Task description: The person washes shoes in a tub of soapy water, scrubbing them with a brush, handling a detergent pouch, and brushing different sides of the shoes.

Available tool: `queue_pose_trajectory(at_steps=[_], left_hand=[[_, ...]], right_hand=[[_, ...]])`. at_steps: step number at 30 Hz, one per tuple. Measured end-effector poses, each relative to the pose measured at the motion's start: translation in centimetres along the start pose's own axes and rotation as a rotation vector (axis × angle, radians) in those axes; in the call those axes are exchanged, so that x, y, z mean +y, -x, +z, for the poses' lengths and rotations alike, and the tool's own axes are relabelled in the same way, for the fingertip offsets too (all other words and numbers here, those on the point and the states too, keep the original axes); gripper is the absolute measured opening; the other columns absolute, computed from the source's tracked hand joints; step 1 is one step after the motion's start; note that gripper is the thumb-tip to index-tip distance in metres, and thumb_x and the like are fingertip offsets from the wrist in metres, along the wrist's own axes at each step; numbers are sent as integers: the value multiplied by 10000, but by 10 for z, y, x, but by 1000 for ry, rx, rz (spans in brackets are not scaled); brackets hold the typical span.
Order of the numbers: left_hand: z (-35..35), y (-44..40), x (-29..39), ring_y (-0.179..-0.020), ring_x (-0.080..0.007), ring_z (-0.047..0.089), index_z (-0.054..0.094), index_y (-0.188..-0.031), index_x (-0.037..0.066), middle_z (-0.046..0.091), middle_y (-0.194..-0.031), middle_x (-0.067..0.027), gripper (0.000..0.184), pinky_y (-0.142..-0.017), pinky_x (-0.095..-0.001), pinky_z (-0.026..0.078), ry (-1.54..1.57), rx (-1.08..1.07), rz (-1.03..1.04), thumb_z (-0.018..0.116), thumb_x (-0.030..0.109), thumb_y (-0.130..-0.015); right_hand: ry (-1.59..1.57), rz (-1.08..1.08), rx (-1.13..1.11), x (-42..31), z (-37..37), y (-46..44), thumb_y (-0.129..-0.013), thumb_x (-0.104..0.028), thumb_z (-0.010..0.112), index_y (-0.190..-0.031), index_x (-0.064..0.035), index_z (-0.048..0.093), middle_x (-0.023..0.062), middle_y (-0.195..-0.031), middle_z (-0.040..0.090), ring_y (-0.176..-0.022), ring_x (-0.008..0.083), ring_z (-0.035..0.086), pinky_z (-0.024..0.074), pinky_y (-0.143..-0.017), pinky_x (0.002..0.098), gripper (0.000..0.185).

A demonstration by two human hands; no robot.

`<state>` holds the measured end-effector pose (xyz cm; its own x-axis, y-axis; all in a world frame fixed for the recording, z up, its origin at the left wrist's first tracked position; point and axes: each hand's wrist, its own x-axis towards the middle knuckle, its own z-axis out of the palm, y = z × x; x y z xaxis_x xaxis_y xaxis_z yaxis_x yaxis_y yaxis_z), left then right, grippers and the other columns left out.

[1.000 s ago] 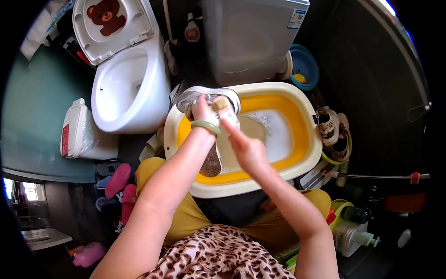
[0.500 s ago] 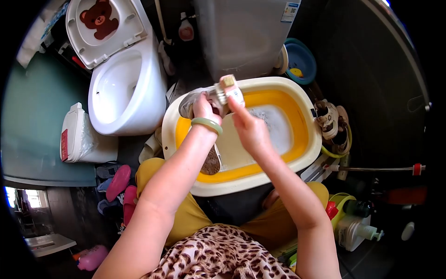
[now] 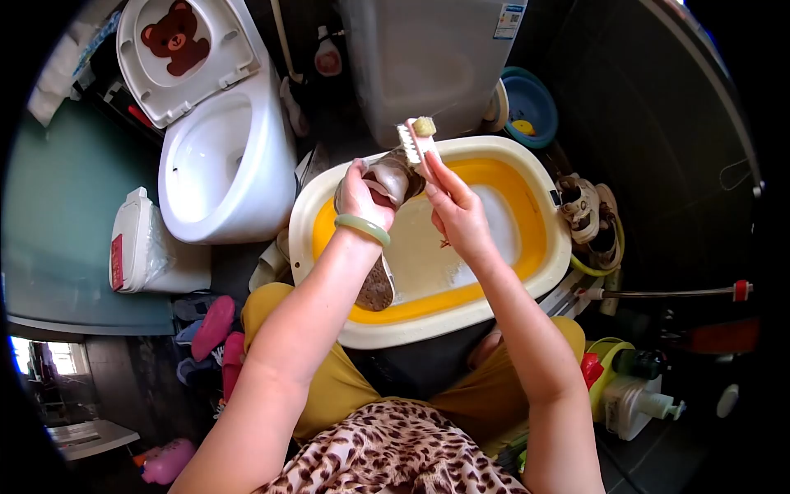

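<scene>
My left hand (image 3: 362, 198), with a pale green bangle at its wrist, grips a shoe (image 3: 393, 178) over the left end of a basin (image 3: 543, 185). The shoe's opening is visible; my fingers hide part of it. In my right hand (image 3: 462, 218) is a scrub brush (image 3: 420, 150) with white bristles facing left, held just off the shoe's upper right side. A second shoe (image 3: 376, 288) leans against the basin's inner wall below my left wrist, its brown sole showing. The cream and yellow basin contains cloudy, sudsy water (image 3: 490, 239).
A toilet (image 3: 193, 181) with its lid up and a white bin (image 3: 152, 247) stand left. Behind the basin is a grey appliance (image 3: 428, 66), with a blue basin (image 3: 531, 107) beside it. More shoes (image 3: 583, 210) lie right, bottles (image 3: 629, 403) lower right, slippers (image 3: 214, 328) lower left.
The brush has come up and away from the shoe, and its bristles have turned left. My right hand has shifted slightly right. The shoe in my left hand has tilted, showing its opening.
</scene>
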<state>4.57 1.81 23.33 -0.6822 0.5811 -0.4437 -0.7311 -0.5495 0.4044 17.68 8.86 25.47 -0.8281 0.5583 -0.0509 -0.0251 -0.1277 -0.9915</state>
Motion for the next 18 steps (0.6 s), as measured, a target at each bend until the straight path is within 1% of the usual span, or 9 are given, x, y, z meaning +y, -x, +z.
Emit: queue_pose_trajectory(at_steps=[2, 5, 8, 11, 13, 15, 16, 17, 18], left_hand=[[4, 10, 2, -1012, -245, 535, 488, -1115, 37, 546, -1117, -108, 426, -933, -377, 406, -9, -111, -82, 476, 394, -884], [15, 19, -8, -1019, -231, 537, 516, -1102, 36, 562, -1105, -103, 355, -934, -396, 406, -174, -124, -71, 457, 322, -899], [3, 10, -19, -955, -177, 554, 544, -1065, 83, 578, -1047, -59, 259, -865, -344, 444, -300, -184, -117, 475, 264, -893], [4, 10, -25, -938, -151, 552, 551, -1054, 104, 577, -1027, -41, 227, -834, -293, 456, -349, -198, -155, 461, 241, -898], [8, 15, -27, -928, -146, 559, 554, -1049, 99, 578, -1030, -50, 242, -813, -300, 473, -390, -138, -168, 461, 265, -899], [12, 18, -21, -909, -135, 559, 558, -1013, 103, 580, -985, -50, 252, -791, -280, 479, -366, -62, -94, 544, 301, -857], [12, 16, -16, -880, -158, 568, 547, -1003, 100, 586, -953, -56, 290, -767, -294, 489, -412, -107, -19, 518, 351, -861], [11, 16, -9, -855, -197, 573, 544, -982, 83, 586, -922, -70, 312, -747, -330, 495, -260, -73, -68, 465, 363, -872], [7, 13, 0, -846, -210, 572, 542, -979, 76, 585, -916, -77, 314, -742, -353, 495, -200, -144, -104, 451, 356, -873]], right_hand=[[-30, 25, -5, 1, -1, 0, -903, -66, 472, -1321, -126, 425, -43, -1122, 586, -524, 11, 323, 296, -455, 143, 424], [-62, -55, 5, 6, 2, -1, -878, -82, 511, -1291, -156, 472, -41, -1039, 611, -527, 28, 378, 352, -467, 185, 421], [-5, -74, 30, 4, 2, -3, -875, -82, 512, -1282, -146, 482, -43, -1041, 615, -534, 25, 374, 355, -474, 183, 412], [122, -112, 42, 11, -2, -8, -872, -91, 516, -1265, -151, 498, -4, -1053, 632, -585, 54, 482, 423, -536, 215, 399], [337, -203, 109, 14, -2, -7, -861, -122, 537, -1239, -197, 520, 97, -1004, 649, -672, 159, 613, 477, -617, 286, 386], [508, -121, 95, 14, 3, 8, -846, -154, 561, -1222, -245, 527, 183, -912, 630, -784, 286, 645, 490, -691, 345, 388], [520, -402, 129, 22, 11, 17, -835, -177, 580, -1218, -263, 526, 200, -851, 620, -785, 345, 622, 495, -689, 368, 397], [617, -245, 43, 25, 11, 34, -836, -173, 578, -1230, -265, 514, 188, -862, 624, -817, 343, 619, 495, -711, 379, 410], [605, -372, 28, 29, 15, 45, -838, -121, 573, -1233, -219, 520, 173, -900, 633, -822, 278, 631, 491, -720, 332, 411]])
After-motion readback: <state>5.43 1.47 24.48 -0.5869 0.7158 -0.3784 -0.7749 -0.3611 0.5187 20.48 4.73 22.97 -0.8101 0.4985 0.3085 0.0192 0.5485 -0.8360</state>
